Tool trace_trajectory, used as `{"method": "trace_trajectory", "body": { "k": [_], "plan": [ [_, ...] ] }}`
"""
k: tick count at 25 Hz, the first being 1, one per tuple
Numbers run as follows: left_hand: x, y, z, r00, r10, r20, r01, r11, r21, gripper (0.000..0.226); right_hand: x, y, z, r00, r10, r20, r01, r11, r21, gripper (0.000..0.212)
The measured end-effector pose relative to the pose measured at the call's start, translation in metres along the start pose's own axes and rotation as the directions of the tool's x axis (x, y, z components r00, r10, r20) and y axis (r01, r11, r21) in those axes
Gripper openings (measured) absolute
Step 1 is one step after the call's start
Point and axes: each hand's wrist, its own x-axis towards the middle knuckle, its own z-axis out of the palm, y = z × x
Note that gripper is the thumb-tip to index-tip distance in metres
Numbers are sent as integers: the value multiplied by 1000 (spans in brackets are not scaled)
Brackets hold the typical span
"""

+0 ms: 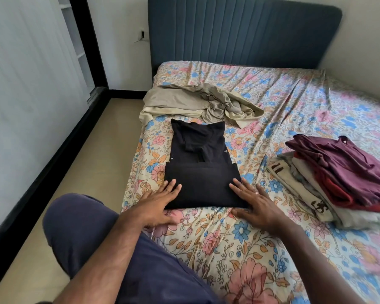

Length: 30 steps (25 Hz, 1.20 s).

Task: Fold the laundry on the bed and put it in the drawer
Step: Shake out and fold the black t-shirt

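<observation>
**Black shirt half folded, both hands flat at its near edge**

Head view looks down over a bed (272, 106) covered with a flowered sheet. A black shirt (203, 172) lies near the bed's left edge, its bottom part already turned up over the middle, so the near half is a doubled band and the collar end lies single beyond it. The left hand (160, 205) rests with straight, spread fingers on the near left corner of the fold. The right hand (253, 204) lies the same way at the near right corner, fingertips on the cloth and palm on the sheet. Neither hand pinches anything.

The shirt looks like thin, soft knit: light, limp, and likely to sag or slip out of its fold if lifted by one point. A sound hold would be under the doubled near edge at both corners, thumbs on top, so the layers move together. The soft mattress gives little backing for a sharp crease, so smoothing by palm seems wise.

Beyond the shirt a beige cloth (198, 104) lies crumpled and unfolded, partly hanging over the bed's left side. To the right sits a stack of folded clothes (329, 178), a maroon piece uppermost, with red and pale pieces beneath.

No drawer is in sight, so what it holds cannot be told.
</observation>
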Motion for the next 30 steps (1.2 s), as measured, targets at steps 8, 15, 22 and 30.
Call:
{"method": "trace_trajectory", "body": {
  "k": [8,15,22,30],
  "plan": [
    [3,-8,-26,998,8,66,0,994,-114,54,9,6,-15,992,21,126,-28,998,57,47],
    [-41,12,-89,895,122,429,3,960,-278,28,-17,-42,-127,814,-5,580,-239,909,342,23],
    [-29,11,-136,969,185,165,-64,831,-552,22,11,-28,-138,995,-13,100,-37,875,483,26],
    [113,-4,-141,707,-553,-440,-38,592,-805,32,153,-3,-95,805,552,-219,-236,636,735,39]
  ]
}}
